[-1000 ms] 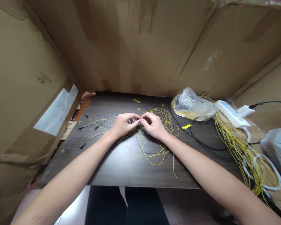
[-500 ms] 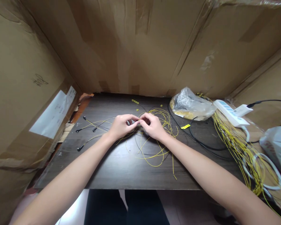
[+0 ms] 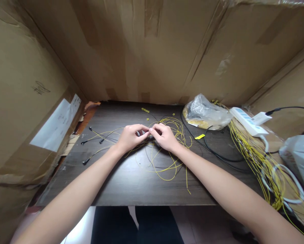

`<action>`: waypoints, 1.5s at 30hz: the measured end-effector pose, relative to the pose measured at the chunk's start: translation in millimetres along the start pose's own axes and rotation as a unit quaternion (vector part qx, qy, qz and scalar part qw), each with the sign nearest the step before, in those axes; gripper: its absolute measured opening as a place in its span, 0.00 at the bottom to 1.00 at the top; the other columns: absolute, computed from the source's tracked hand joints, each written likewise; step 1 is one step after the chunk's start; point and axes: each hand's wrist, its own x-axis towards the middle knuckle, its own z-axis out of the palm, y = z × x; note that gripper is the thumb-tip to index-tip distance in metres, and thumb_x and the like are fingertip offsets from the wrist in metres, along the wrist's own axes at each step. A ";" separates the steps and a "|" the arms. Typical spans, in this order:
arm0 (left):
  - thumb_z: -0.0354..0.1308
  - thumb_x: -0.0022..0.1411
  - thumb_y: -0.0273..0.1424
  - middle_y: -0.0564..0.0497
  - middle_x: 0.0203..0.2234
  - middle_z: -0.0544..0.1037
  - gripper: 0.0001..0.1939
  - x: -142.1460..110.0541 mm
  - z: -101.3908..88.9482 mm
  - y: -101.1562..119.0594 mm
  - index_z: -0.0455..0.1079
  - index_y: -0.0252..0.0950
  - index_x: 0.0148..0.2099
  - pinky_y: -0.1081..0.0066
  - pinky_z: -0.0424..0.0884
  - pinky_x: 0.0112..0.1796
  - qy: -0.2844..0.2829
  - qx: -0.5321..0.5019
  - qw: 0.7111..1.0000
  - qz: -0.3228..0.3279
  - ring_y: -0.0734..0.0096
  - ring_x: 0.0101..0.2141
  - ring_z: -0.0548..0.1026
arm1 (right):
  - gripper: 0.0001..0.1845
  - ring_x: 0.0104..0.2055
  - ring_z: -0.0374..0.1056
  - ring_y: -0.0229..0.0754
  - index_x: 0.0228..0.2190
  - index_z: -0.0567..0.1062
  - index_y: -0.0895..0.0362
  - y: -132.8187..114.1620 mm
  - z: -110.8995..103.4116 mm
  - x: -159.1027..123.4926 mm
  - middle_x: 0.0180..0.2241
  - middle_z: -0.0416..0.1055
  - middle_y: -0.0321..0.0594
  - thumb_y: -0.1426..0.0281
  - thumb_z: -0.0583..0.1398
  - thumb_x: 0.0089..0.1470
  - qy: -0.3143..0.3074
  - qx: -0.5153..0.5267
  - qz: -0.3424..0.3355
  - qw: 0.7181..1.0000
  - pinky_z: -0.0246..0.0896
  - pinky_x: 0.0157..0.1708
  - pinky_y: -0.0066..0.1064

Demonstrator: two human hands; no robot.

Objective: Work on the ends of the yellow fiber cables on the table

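Note:
My left hand [image 3: 132,136] and my right hand [image 3: 164,136] meet fingertip to fingertip above the middle of the dark table. Both are pinched closed, and what sits between the fingertips is too small and covered to make out. Thin yellow wires [image 3: 176,166] and a few black ones loop under and around my right hand. To the left, several wires run out from beneath my left hand and end in small black connectors [image 3: 86,161]. Beyond the hands lie small yellow pieces [image 3: 145,110] on the tabletop.
A clear plastic bag [image 3: 206,112] stands at the back right, near a white power strip [image 3: 247,121]. A thick bundle of yellow wires [image 3: 258,166] hangs along the right edge. A black cable [image 3: 218,154] crosses the right side. Cardboard walls [image 3: 131,51] enclose the table [image 3: 121,189].
Both hands stay pinched together at nearly the same spot; the right fingertips have shifted slightly. The whole view has moved a little.

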 end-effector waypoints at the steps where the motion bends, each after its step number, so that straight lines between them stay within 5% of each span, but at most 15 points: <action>1: 0.62 0.64 0.31 0.52 0.27 0.82 0.06 0.2 -0.5 0.2 0.80 0.35 0.37 0.77 0.70 0.27 0.000 0.000 1.000 -0.001 0.76 0.24 0.75 | 0.14 0.30 0.63 0.40 0.25 0.73 0.55 -0.2 0.1 -0.1 0.24 0.69 0.36 0.66 0.58 0.63 0.000 0.003 0.001 1.000 0.56 0.33 0.32; 7: 0.63 0.65 0.33 0.51 0.29 0.83 0.07 1.0 -2.2 0.3 0.81 0.36 0.39 0.77 0.71 0.27 -0.005 -0.003 1.000 0.001 0.76 0.24 0.75 | 0.05 0.32 0.64 0.40 0.30 0.74 0.56 0.5 0.7 -0.6 0.29 0.71 0.37 0.70 0.60 0.58 0.011 0.021 0.003 1.000 0.58 0.34 0.31; 15: 0.63 0.64 0.32 0.51 0.28 0.83 0.07 0.3 1.0 -0.3 0.80 0.34 0.37 0.78 0.70 0.26 0.012 -0.010 1.000 0.009 0.75 0.24 0.76 | 0.17 0.30 0.63 0.40 0.24 0.72 0.55 -0.7 0.4 -0.1 0.22 0.67 0.36 0.65 0.57 0.63 0.007 -0.006 -0.001 1.000 0.56 0.33 0.32; 21: 0.64 0.63 0.32 0.51 0.28 0.83 0.06 0.4 1.5 1.0 0.81 0.35 0.38 0.77 0.71 0.26 0.005 -0.029 0.999 -0.014 0.76 0.23 0.75 | 0.10 0.30 0.64 0.39 0.29 0.74 0.56 0.9 0.9 -0.2 0.27 0.71 0.37 0.66 0.58 0.61 0.019 0.011 -0.004 1.000 0.56 0.32 0.31; 28: 0.64 0.63 0.33 0.51 0.27 0.83 0.07 0.1 1.4 1.0 0.81 0.35 0.37 0.76 0.71 0.27 0.014 -0.022 0.999 -0.021 0.76 0.23 0.75 | 0.20 0.27 0.61 0.39 0.21 0.67 0.55 -0.4 1.1 0.5 0.21 0.65 0.35 0.62 0.55 0.63 0.016 -0.008 0.010 1.000 0.53 0.31 0.32; 36: 0.64 0.63 0.33 0.51 0.28 0.83 0.07 0.6 1.2 -2.5 0.82 0.36 0.38 0.76 0.71 0.27 0.015 -0.021 0.999 -0.029 0.75 0.23 0.75 | 0.11 0.28 0.62 0.38 0.27 0.73 0.56 -0.8 0.7 0.4 0.25 0.70 0.36 0.67 0.56 0.60 0.002 0.019 0.016 1.000 0.55 0.31 0.30; 45: 0.63 0.65 0.36 0.49 0.29 0.84 0.10 -0.2 -0.4 -2.2 0.83 0.36 0.40 0.76 0.71 0.28 0.001 -0.017 1.000 -0.007 0.74 0.24 0.77 | 0.14 0.27 0.62 0.39 0.26 0.72 0.56 0.5 0.6 0.1 0.24 0.69 0.36 0.65 0.55 0.62 -0.002 0.008 0.009 1.000 0.55 0.31 0.31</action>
